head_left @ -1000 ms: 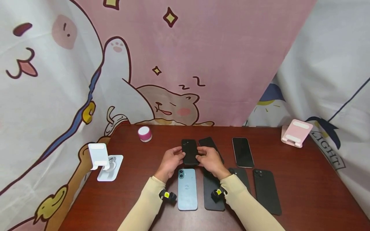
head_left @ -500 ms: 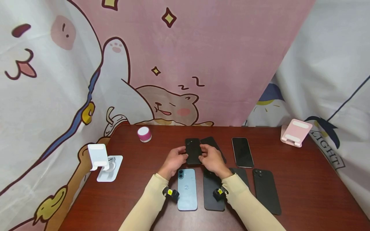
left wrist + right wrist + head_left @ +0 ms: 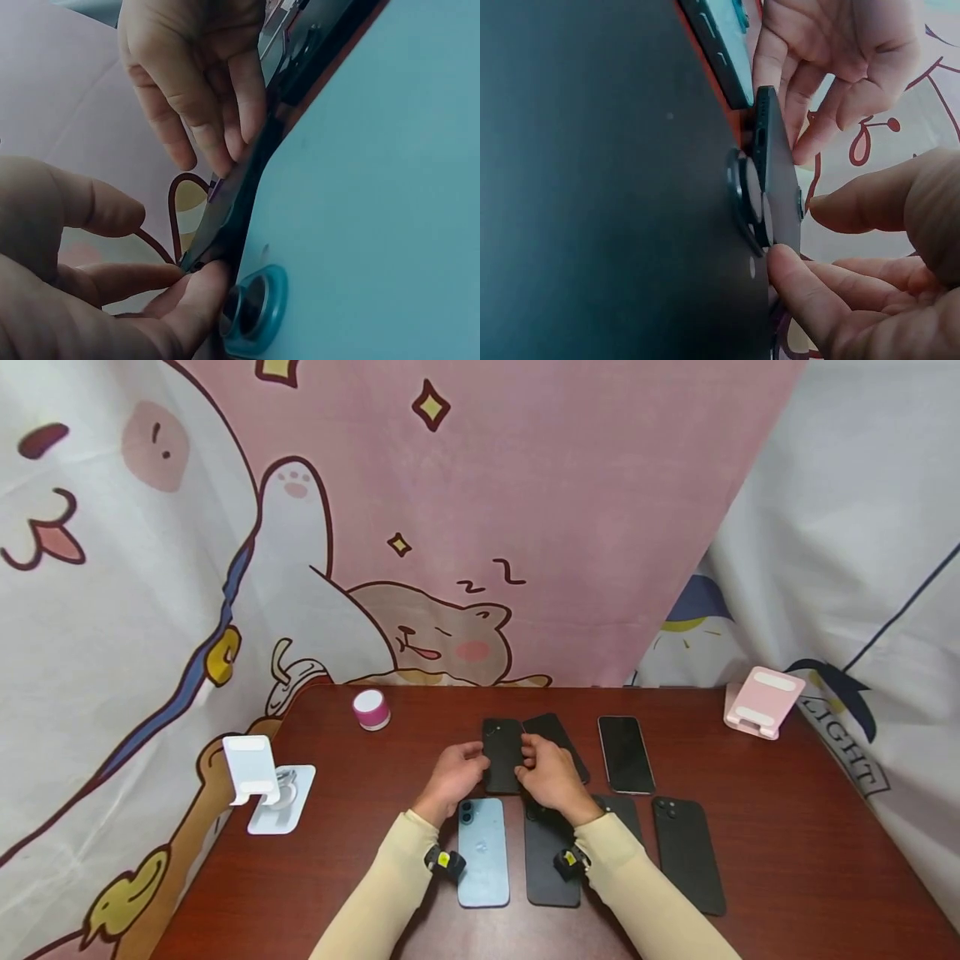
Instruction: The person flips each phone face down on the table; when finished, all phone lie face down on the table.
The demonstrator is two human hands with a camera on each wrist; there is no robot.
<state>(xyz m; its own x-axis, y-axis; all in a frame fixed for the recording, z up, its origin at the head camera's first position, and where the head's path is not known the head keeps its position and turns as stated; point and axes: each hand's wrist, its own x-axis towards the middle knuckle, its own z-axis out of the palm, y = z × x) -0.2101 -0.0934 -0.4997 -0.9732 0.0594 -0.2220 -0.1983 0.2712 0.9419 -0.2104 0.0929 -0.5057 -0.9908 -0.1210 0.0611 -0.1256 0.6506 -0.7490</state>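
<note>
A black smartphone with its camera side up is between both hands, low over the table beyond the blue phone. My left hand pinches its left edge with fingers and thumb, and the fingertips show right at that edge in the left wrist view. At the opposite edge, my right hand grips with its thumb and fingers. The light blue phone lies below, back up. Beside it is a dark phone, partly covered by the right wrist.
Another black phone lies tilted behind the right hand. Farther right are a screen-up phone, a half-hidden dark phone and a black phone. A white stand, pink stand and small pink-white cylinder stand around them.
Both hands have shifted the black smartphone slightly to the right, beside the tilted phone. Its lower edge has come a little nearer to me. The other phones stay put.
</note>
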